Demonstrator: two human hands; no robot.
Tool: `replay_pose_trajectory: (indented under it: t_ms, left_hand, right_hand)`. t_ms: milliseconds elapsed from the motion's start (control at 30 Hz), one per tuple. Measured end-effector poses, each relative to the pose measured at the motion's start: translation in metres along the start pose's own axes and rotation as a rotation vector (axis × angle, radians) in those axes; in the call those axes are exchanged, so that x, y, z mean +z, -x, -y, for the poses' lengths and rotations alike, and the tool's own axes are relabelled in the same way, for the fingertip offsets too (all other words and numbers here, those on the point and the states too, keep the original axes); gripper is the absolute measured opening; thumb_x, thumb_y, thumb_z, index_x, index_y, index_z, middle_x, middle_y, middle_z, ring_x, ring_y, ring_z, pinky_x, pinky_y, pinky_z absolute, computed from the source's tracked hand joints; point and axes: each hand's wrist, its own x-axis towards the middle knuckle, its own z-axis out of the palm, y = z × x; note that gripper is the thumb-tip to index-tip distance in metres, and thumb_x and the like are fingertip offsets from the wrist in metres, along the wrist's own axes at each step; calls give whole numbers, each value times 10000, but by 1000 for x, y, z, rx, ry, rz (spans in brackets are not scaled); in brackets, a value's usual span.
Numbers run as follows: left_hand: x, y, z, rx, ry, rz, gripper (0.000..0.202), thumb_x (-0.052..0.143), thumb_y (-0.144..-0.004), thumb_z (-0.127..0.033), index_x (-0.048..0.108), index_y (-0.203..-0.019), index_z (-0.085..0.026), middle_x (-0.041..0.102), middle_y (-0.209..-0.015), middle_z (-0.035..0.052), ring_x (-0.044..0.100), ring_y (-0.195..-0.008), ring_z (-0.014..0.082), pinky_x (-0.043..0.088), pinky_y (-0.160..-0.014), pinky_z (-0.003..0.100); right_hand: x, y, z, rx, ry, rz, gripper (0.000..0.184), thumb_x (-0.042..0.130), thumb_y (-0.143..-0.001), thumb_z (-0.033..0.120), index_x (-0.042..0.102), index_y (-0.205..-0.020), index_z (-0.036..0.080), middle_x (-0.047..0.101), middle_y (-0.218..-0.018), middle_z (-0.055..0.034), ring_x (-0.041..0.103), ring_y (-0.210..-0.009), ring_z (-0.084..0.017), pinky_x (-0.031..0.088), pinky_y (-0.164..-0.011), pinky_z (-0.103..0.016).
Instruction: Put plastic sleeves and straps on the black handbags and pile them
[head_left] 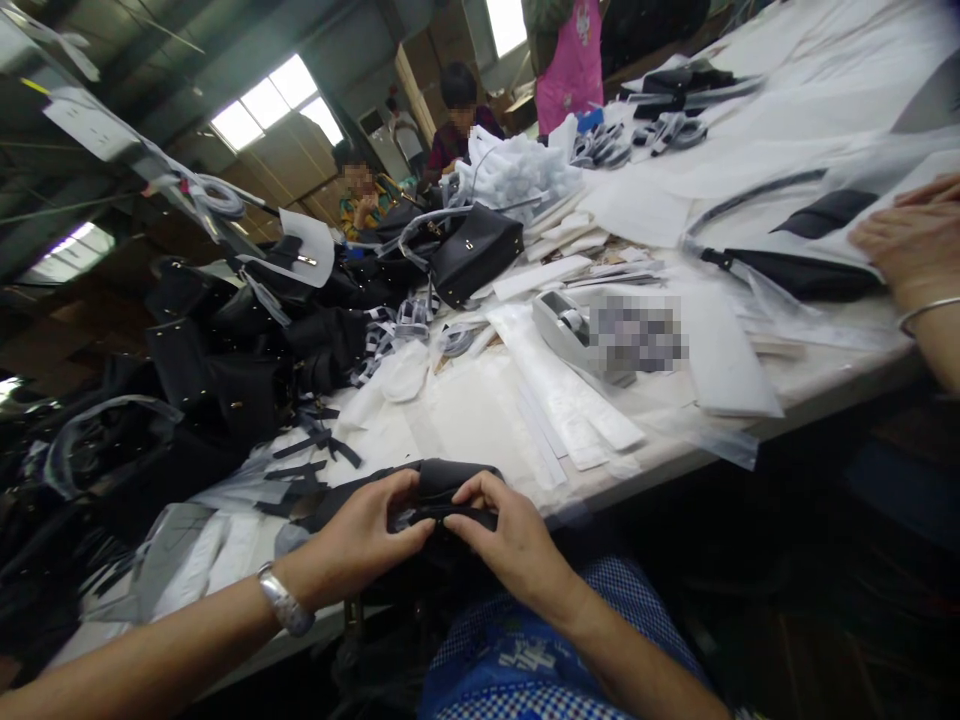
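Note:
A black handbag (457, 478) lies at the table's near edge, right in front of my body. My left hand (375, 522) grips its upper edge from the left, thumb on the near side and fingers over the far side. From the right, my right hand (499, 525) pinches the same edge, its thumb almost meeting the left thumb. Between the hands the bag's opening shows as a dark gap; what lies inside is hidden. Black straps (319, 440) lie just beyond my left hand.
Many black handbags (247, 370) are heaped at the left. A tape dispenser (566, 325) stands mid-table by white sheets (570, 390). At the right, a co-worker's hands (911, 235) rest by another black bag (802, 275). Several people are at the far side.

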Motion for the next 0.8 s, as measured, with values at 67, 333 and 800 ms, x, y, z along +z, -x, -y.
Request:
replay_pose_trajectory:
  t_ms: [67,333,800]
  left_hand:
    - [3,1,0,-3,-45,-36,161,577,-784,-252,570,-913,-156,658,-905,56,618,-869,231,490,-745,311]
    - [15,7,13,8,-197,-166,123,567,-788,-254,533,-875,-174,615,-829,20,586,-777,201,446,-660,286]
    - [-37,8,-12,132,-292,-23,368,594,-866,-462,635,-1163,-248,715,-1072,33,659,-934,226,480,-806,294]
  right_hand:
    - [1,1,1,13,8,1,167,699,-808,274,616,-945,225,625,-802,27,597,-787,-147,432,-705,-247]
    - [6,5,2,30,32,40,168,657,-813,255,577,-954,215,544,-684,57,545,-644,-119,395,-587,-221]
    - [-11,-3,20,-133,387,-38,155,563,-921,354,613,-1031,256,679,-851,5,649,-808,-187,479,-730,-297]
